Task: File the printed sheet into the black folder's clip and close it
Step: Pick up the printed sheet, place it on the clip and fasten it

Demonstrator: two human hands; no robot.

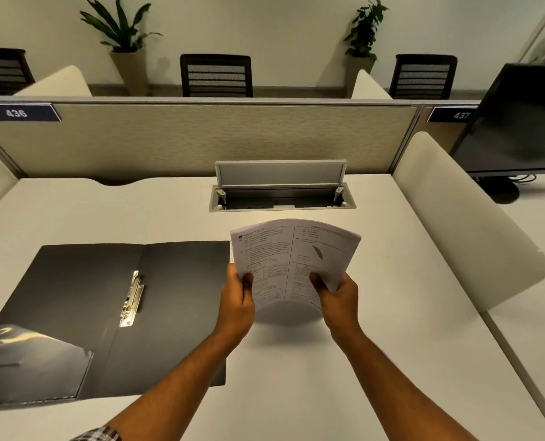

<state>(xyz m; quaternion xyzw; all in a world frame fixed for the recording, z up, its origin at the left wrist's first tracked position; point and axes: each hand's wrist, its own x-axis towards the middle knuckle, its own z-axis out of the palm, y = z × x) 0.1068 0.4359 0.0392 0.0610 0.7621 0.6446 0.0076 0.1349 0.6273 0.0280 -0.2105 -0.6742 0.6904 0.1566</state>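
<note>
The black folder (175, 297) lies open and flat on the left half of the white desk. Its metal clip (132, 299) runs along the spine fold, and a clear pocket sits at its lower left corner. The printed sheet (293, 256) is held above the desk just right of the folder, bowed upward in an arch with its text facing me. My left hand (237, 300) grips its lower left edge, thumb on top. My right hand (339, 297) grips its lower right edge the same way. Both hands are apart from the folder.
A cable hatch (282, 197) stands with its lid raised at the back of the white desk (344, 361). A beige partition (201, 135) runs behind it. A curved white divider (465, 214) borders the right side, with a dark monitor (519, 122) beyond.
</note>
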